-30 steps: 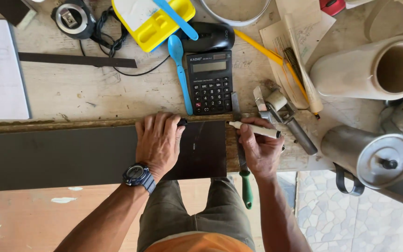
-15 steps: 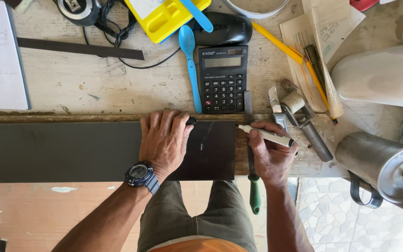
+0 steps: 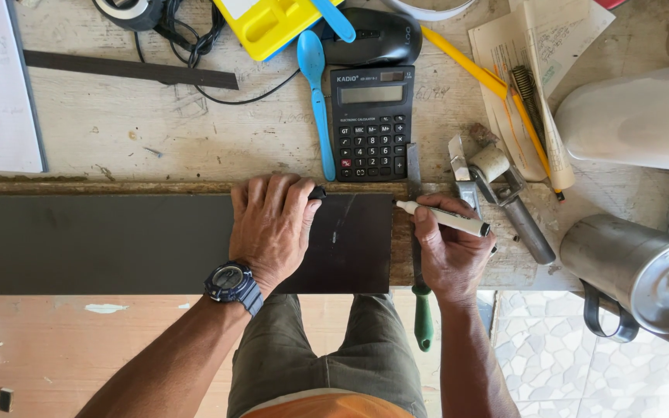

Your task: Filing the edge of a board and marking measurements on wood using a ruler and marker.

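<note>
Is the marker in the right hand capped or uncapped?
Uncapped: the white marker in the right hand shows a bare dark tip pointing at the dark panel's end.

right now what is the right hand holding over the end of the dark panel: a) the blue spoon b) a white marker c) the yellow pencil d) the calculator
b: the right hand grips a white marker, its tip at the right end of the dark panel that the left hand presses flat.
</note>
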